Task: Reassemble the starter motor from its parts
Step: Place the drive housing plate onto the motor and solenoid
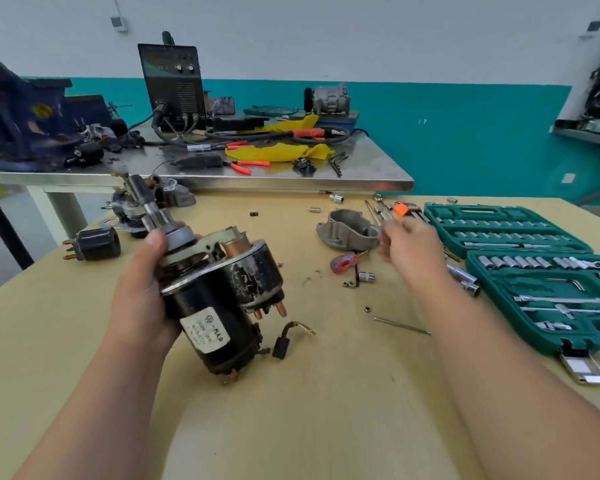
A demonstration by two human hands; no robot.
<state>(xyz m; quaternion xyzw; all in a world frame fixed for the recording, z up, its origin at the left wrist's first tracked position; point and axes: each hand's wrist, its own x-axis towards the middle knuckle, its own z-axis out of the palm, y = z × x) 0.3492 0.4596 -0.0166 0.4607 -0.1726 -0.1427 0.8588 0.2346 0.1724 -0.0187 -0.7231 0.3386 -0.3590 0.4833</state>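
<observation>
Left hand grips the starter motor, held tilted above the tan table: black body, white label, scuffed solenoid with 2 copper studs, shaft pointing up-left. Right hand hovers beside the grey nose housing; its fingers are blurred, so I cannot tell its grip.

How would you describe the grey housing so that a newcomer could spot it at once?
Start at the green socket case on the right of the yellow table. Just left of it, by the right hand, lies the grey housing. It is the one big hollow casting there; its neighbours are small sockets and a red-handled screwdriver.
</observation>
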